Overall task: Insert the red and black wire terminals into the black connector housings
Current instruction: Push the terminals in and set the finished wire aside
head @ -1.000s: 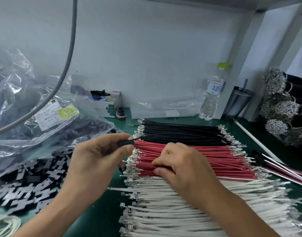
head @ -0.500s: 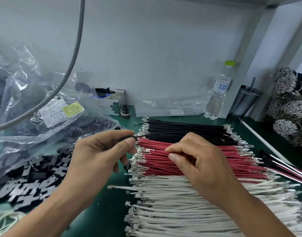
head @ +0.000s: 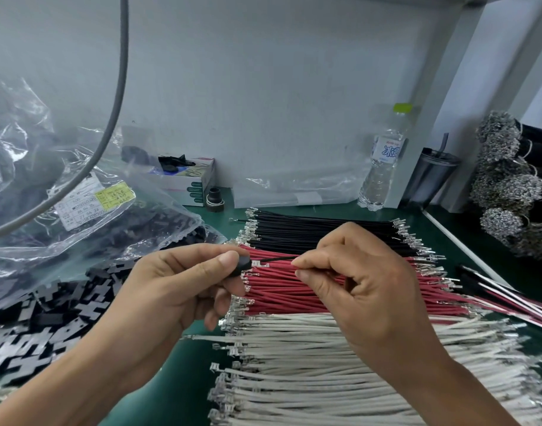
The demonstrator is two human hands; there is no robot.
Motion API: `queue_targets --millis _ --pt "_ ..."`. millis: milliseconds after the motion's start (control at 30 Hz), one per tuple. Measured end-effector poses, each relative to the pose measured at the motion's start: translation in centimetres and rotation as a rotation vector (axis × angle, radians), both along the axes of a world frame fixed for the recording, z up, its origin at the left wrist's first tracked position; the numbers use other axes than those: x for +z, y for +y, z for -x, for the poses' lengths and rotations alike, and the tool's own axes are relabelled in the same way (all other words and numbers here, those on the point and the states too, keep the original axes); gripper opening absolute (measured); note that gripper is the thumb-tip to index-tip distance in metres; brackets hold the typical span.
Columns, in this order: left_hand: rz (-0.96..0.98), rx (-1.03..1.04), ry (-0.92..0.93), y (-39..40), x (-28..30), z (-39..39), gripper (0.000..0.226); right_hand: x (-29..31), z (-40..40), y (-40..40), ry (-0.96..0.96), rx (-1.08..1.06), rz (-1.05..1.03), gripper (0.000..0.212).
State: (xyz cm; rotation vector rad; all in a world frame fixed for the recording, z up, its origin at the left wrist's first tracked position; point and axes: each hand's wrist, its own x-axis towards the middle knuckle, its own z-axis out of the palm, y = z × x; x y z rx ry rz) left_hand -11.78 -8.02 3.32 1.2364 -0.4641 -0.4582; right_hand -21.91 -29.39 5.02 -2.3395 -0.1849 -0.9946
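Note:
My left hand pinches a small black connector housing between thumb and fingers, above the left ends of the wires. My right hand pinches a thin black wire whose metal terminal sits right at the housing's opening. Beneath the hands lie flat rows of black wires, red wires and white wires, all tipped with silver terminals. A heap of loose black housings lies on the left.
A clear plastic bag with a label covers more housings at the left. A grey cable hangs overhead. At the back stand a small box, a water bottle and a dark cup. Bundled wire coils are stacked at the right.
My right hand lifted off the red wires and came up level with the left hand, now pinching a black wire and bringing its terminal to the housing. The left hand stayed about where it was.

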Motion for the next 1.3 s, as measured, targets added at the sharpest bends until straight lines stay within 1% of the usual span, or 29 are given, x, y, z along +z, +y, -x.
queue_targets --millis 200,333,400,467,533,600,733,767,833,933,1000,1067,1100,1133,1167,1200,1300 --pt "0.013 -0.006 0.009 0.0 0.2 0.1 0.047 0.0 0.0 0.0 -0.008 0.024 0.013 0.005" --pt "0.015 -0.012 0.024 0.0 0.3 0.2 0.047 0.2 0.1 0.1 -0.071 -0.004 0.098 0.007" --pt "0.018 -0.018 0.036 0.0 0.4 0.2 0.048 0.3 0.2 0.3 -0.091 -0.009 0.058 0.010" --pt "0.023 -0.032 0.054 0.0 0.4 0.2 0.049 0.2 0.2 0.4 -0.079 0.014 -0.007 0.008" --pt "0.026 -0.043 0.069 0.0 0.4 0.2 0.052 0.1 0.3 0.5 -0.052 0.024 -0.015 0.007" --pt "0.026 -0.043 0.079 0.0 0.5 0.3 0.051 0.1 0.4 0.5 -0.048 0.014 0.034 0.007" --pt "-0.011 -0.030 0.058 0.0 0.6 0.3 0.049 0.6 0.3 0.5 -0.113 -0.052 0.233 0.010" --pt "-0.019 -0.029 0.058 0.0 0.6 0.4 0.049 0.7 0.3 0.6 -0.122 -0.058 0.255 0.010" --pt "-0.030 -0.026 0.070 0.0 0.5 0.5 0.050 0.7 0.2 0.8 -0.105 -0.033 0.222 0.011" --pt "-0.019 -0.029 0.092 -0.1 0.6 0.8 0.052 0.3 0.2 1.4 -0.007 0.047 0.113 0.009" --pt "-0.045 0.002 0.024 -0.2 1.0 1.0 0.048 0.0 0.1 1.5 0.037 0.048 0.076 0.007" --pt "-0.144 0.087 -0.195 -0.4 1.1 1.4 0.035 -0.1 0.0 1.2 0.075 0.016 0.051 0.006" --pt "-0.195 0.133 -0.323 -0.4 1.2 1.5 0.033 -0.1 0.0 1.0 0.087 0.003 0.042 0.006" --pt "-0.227 0.173 -0.414 -0.5 1.2 1.7 0.032 -0.1 0.0 0.9 0.097 0.000 0.041 0.005" --pt "-0.241 0.201 -0.458 -0.5 1.1 1.7 0.029 -0.1 0.1 0.8 0.107 0.007 0.048 0.004" --pt "-0.240 0.216 -0.463 -0.6 1.1 1.7 0.026 0.0 0.2 0.8 0.115 0.022 0.059 0.003" --pt "-0.192 0.198 -0.417 -0.5 0.9 1.5 0.022 -0.1 0.1 1.2 0.103 0.055 0.075 0.005"
